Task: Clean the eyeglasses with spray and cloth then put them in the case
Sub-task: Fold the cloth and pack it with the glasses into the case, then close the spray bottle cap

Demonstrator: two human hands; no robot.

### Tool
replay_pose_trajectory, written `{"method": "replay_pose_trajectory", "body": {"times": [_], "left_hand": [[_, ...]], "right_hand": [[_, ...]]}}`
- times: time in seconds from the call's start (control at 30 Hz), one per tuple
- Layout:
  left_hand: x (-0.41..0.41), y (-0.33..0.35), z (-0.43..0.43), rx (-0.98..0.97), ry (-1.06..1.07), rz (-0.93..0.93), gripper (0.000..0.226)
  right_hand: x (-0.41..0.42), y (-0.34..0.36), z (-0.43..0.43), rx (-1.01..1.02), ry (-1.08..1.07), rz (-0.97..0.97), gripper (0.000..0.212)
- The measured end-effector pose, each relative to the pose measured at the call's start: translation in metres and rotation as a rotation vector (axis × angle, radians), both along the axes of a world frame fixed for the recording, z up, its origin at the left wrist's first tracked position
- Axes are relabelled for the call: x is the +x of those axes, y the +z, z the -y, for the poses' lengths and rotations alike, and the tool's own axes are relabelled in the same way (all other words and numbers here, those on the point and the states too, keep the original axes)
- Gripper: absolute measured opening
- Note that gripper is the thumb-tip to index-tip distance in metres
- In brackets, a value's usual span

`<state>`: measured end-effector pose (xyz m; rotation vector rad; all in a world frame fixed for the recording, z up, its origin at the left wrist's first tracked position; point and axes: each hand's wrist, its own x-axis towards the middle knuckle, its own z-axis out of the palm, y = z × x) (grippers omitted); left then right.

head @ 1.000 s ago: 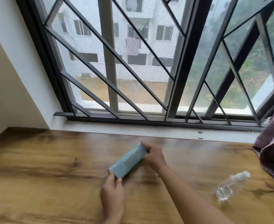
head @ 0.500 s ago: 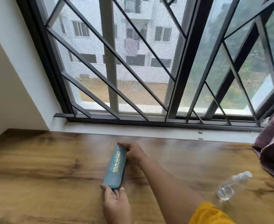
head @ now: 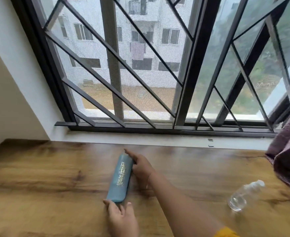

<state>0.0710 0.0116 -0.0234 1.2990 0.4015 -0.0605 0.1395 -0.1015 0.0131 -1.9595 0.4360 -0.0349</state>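
A closed blue eyeglass case [head: 120, 179] with gold lettering lies on the wooden table [head: 38, 177], its long axis pointing away from me. My left hand [head: 122, 218] holds its near end with the fingertips. My right hand [head: 140, 165] grips its far end and right side, index finger stretched along the top. A clear spray bottle [head: 245, 195] with a white cap lies on its side at the right, apart from both hands. No eyeglasses or cloth are visible.
A barred window [head: 158, 65] with a white sill [head: 158, 139] runs along the table's far edge. A purple cushion or fabric [head: 289, 151] sits at the right edge, just beyond the bottle. A white wall closes the left side.
The case has turned from lying diagonally to pointing almost straight away from me, lettering now on top. My right hand slid along its far end; the bottle has not moved.
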Motion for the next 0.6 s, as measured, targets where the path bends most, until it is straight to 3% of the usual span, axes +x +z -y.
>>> {"method": "replay_pose_trajectory", "body": {"times": [0.1,0.17,0.23,0.4,0.6], "left_hand": [[0.0,-0.001,-0.003,0.054,-0.039,0.026,0.079],[-0.003,0.002,-0.004,0.078,-0.049,0.02,0.094],[-0.012,0.014,-0.005,0.242,-0.105,0.084,0.104],[-0.043,0.046,0.017,0.38,-0.256,0.217,0.083],[-0.08,0.078,0.058,0.264,-0.723,0.474,0.06]], "right_hand": [[-0.017,0.013,0.0,-0.1,-0.109,0.059,0.067],[-0.035,0.026,0.004,-0.218,-0.201,0.138,0.066],[-0.058,0.044,0.008,-0.285,-0.25,0.201,0.062],[-0.134,0.093,0.033,-0.454,-0.4,0.286,0.054],[-0.225,0.129,0.065,-0.538,-0.659,0.329,0.052]]}}
